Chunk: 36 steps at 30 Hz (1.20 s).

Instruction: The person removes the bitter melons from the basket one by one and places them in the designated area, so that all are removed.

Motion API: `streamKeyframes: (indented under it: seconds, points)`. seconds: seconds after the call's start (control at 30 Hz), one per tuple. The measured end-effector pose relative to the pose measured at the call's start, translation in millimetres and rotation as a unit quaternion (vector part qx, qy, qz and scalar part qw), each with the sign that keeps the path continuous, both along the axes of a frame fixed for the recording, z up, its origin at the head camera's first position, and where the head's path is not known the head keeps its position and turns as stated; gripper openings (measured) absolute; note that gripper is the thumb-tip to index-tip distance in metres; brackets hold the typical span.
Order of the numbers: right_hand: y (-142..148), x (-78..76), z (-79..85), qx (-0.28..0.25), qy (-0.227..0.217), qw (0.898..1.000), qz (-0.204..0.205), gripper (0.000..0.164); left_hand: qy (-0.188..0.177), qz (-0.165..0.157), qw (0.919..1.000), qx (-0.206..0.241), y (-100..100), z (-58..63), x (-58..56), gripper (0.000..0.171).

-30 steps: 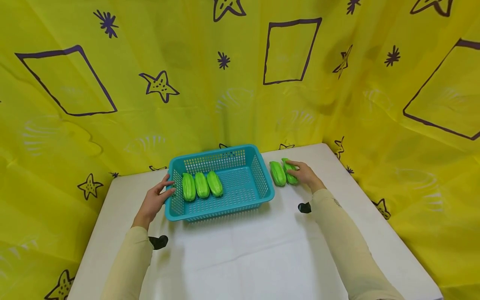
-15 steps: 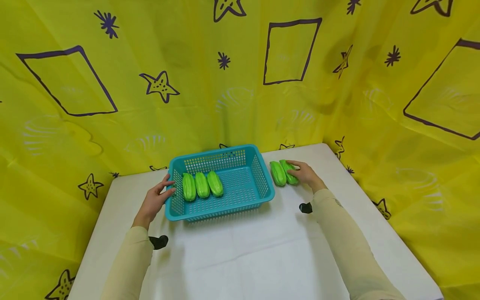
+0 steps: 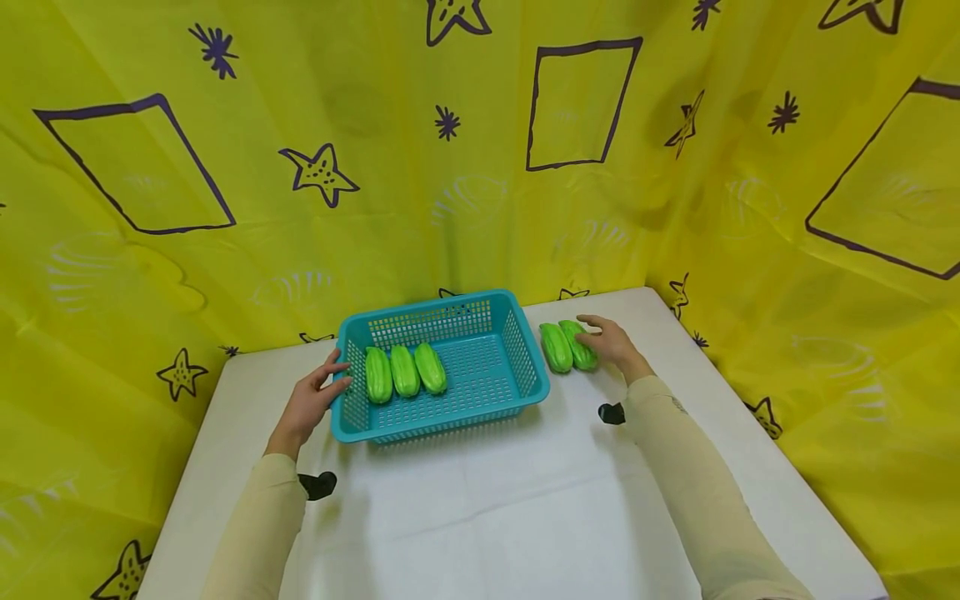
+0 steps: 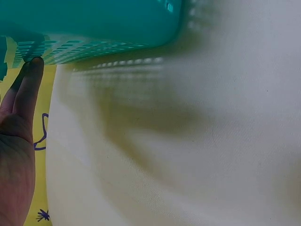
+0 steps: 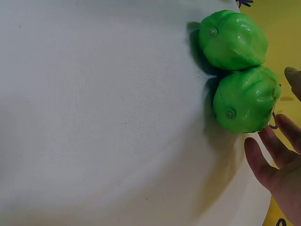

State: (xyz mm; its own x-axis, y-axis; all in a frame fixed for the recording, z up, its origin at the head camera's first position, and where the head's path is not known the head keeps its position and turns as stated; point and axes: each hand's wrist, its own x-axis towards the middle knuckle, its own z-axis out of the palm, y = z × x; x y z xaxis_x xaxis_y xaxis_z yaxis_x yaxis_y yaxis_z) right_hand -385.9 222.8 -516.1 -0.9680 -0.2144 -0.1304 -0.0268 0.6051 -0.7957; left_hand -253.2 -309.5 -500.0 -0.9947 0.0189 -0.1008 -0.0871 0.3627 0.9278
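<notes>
Two bright green ribbed gourds (image 3: 555, 347) lie side by side on the table, right of a teal plastic basket (image 3: 450, 421). My right hand (image 3: 611, 343) is just beside the right-hand gourd (image 5: 247, 99), its fingers (image 5: 258, 162) spread and slightly bent around its outer side, holding nothing. In the right wrist view a small gap shows between most fingertips and that gourd. My left hand (image 3: 309, 400) rests at the basket's left rim, thumb and forefinger reaching over it. Straight fingers (image 4: 29, 89) touch the outer mesh wall in the left wrist view.
Three matching gourds (image 3: 405, 371) stand in a row along the basket's left part. The white table (image 3: 465, 517) is bordered at the back and sides by a yellow curtain (image 3: 390, 208) with purple drawings. A dark device (image 3: 318, 485) sits under each wrist.
The right-hand gourd has shifted slightly and straightened against its neighbour, and my right fingers have come away from it. My left hand and the basket have not moved.
</notes>
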Motion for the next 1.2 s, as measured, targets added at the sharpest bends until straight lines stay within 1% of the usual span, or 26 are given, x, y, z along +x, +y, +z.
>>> streamKeyframes:
  seconds: [0.2, 0.37, 0.53, 0.67, 0.9, 0.97, 1.0, 1.13, 1.2]
  points:
    - [-2.6, 0.4, 7.0, -0.018, 0.018, 1.000, -0.015, 0.053, 0.001, -0.001, 1.0000, -0.002, 0.0, -0.7, -0.2, 0.059]
    - [-5.9, -0.8, 11.5, -0.018, 0.030, 0.999, -0.030, 0.055, 0.001, 0.000, 1.0000, -0.005, 0.4, 0.0, 0.2, 0.059]
    - [-11.1, -3.1, 17.5, -0.026, 0.049, 0.997, -0.053, 0.057, 0.000, 0.000, 1.0000, -0.005, 0.5, 0.0, 1.0, 0.059]
    - [-16.9, -4.8, 24.0, -0.046, 0.065, 0.994, -0.069, 0.056, 0.001, 0.000, 1.0000, -0.005, -0.2, -0.8, 0.9, 0.060]
    - [-30.2, -5.1, 38.9, -0.100, 0.061, 0.990, -0.082, 0.060, 0.003, 0.000, 1.0000, -0.008, -0.4, -1.9, 0.1, 0.057]
    - [-35.7, -4.0, 45.4, -0.118, 0.058, 0.988, -0.081, 0.060, -0.004, 0.000, 1.0000, -0.003, 3.5, 5.8, 2.8, 0.054]
    - [-38.8, -3.8, 48.5, -0.129, 0.057, 0.987, -0.079, 0.060, -0.004, 0.001, 1.0000, -0.003, 3.6, 5.9, 2.8, 0.054]
    - [-53.2, -1.3, 59.8, -0.161, 0.044, 0.984, -0.061, 0.059, -0.007, 0.004, 1.0000, -0.006, 3.7, 6.0, 2.0, 0.053]
    - [-60.5, 0.2, 64.1, -0.173, 0.037, 0.983, -0.050, 0.058, 0.000, 0.004, 0.9999, -0.012, 0.3, -1.3, -1.2, 0.055]
